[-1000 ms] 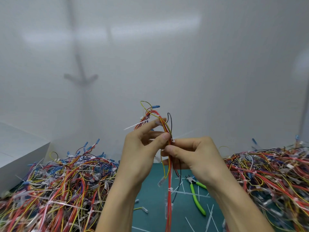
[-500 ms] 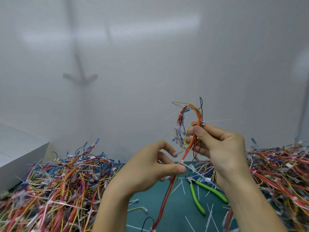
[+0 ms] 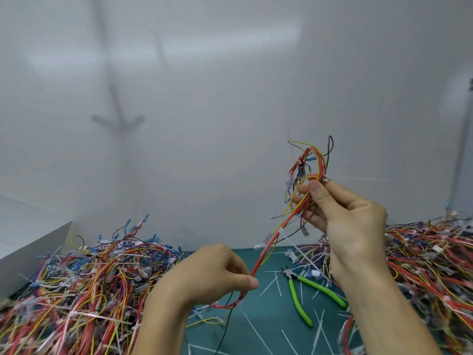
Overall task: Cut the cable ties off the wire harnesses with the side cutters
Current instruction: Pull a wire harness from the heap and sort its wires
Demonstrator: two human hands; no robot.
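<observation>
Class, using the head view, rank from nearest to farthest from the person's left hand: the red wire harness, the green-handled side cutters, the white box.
1. Red wire harness: pinched in the left hand.
2. Green-handled side cutters: lying to its right.
3. White box: at the far left edge.

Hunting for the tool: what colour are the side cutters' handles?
The side cutters have bright green handles, clearest in head view.

A dark green cutting mat (image 3: 268, 312) lies before me; a plain white box (image 3: 30, 252) sits at nine o'clock.
</observation>
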